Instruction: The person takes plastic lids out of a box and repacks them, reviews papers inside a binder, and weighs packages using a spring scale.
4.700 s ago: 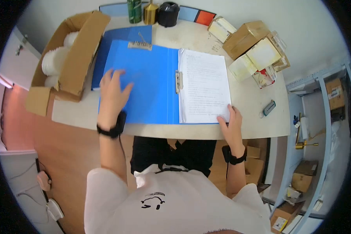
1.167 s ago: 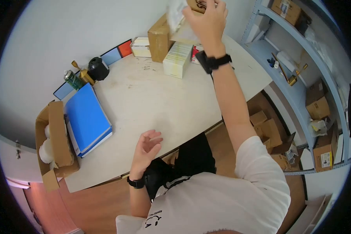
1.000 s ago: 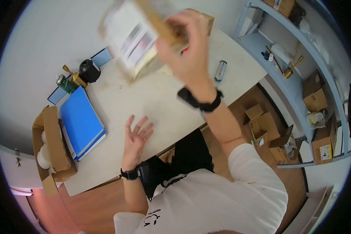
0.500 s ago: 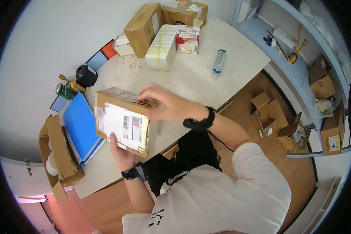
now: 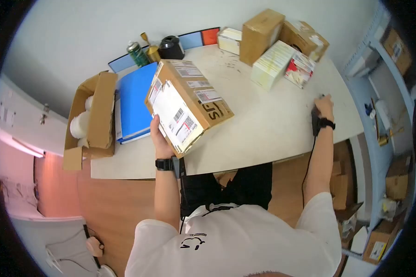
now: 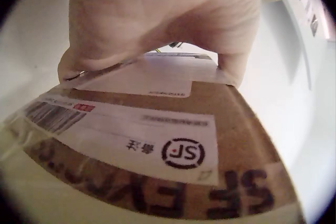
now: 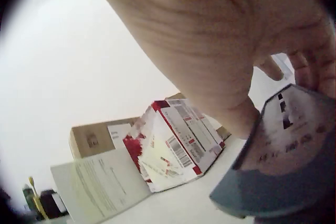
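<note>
A cardboard parcel box [image 5: 198,90] with white shipping labels and black SF print is tilted above the table. My left hand [image 5: 161,141] grips it at its lower left, thumb against the labelled face. In the left wrist view, fingers and thumb span the box [image 6: 236,106]. At the right side of the table my right hand [image 5: 326,108] holds a small flat teal-and-grey tool [image 7: 283,150] with a printed face; its kind cannot be told. Thumb and fingers lie at its two edges in the right wrist view. The hand hides most of it in the head view.
A blue folder [image 5: 136,101] lies left of the parcel, beside an open carton [image 5: 101,111] of white rolls. A spray can [image 5: 137,54], brass object [image 5: 153,53] and black container [image 5: 172,47] stand behind. Several boxes, including a red-and-white one [image 5: 300,69], occupy the back right.
The open folder has been closed and moved left. My right hand brought the parcel from the back right to my left hand, let go, then moved right and took hold of the teal-and-grey tool.
</note>
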`<state>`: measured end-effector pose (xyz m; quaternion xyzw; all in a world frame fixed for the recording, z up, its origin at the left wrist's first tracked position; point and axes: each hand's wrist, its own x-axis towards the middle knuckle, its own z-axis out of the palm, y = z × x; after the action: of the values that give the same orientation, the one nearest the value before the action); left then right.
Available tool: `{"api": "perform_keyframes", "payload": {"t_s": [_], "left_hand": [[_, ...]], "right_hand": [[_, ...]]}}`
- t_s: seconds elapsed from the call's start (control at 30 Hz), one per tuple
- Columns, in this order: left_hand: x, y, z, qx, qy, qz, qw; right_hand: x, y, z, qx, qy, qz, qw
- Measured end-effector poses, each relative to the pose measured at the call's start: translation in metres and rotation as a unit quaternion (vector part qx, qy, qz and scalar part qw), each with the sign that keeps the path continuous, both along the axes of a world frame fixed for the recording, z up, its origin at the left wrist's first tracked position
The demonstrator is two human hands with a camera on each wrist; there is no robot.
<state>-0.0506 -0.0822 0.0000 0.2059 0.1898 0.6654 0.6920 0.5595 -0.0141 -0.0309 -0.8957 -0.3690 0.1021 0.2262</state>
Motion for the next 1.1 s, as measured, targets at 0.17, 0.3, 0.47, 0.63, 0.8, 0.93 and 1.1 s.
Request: {"api": "perform_keyframes", "payload": {"t_s": [0.17,0.3,0.47,0.63,0.8,0.93,1.1], "left_hand": [[0.001,0.017,-0.002,0.041,-0.001,0.007,0.999],[0.001,0.060,0.004,0.052,-0.021,-0.030,0.998],[0.017,0.097,0.030,0.044,-0.034,0.007,0.998],[0.008,0.109,0.011,0.029,-0.086,0.007,0.996],[0.005,0.107,0.001,0.035,-0.127,-0.016,0.991],[0.009,0.107,-0.005,0.011,-0.115,-0.007,0.993],[0.027,0.098,0.009,-0.026,-0.097,-0.032,0.994]], "right_hand": [[-0.049,-0.040,0.028,0.236,0.270,0.067,0.931],[-0.167,-0.054,0.084,0.328,0.411,0.229,0.819],[-0.280,-0.033,0.140,0.228,0.382,0.458,0.770],[-0.331,-0.003,0.177,0.209,0.416,0.555,0.690],[-0.353,0.020,0.196,0.229,0.384,0.584,0.678],[-0.352,0.023,0.190,0.261,0.335,0.563,0.709],[-0.345,0.027,0.186,0.307,0.309,0.566,0.700]]}}
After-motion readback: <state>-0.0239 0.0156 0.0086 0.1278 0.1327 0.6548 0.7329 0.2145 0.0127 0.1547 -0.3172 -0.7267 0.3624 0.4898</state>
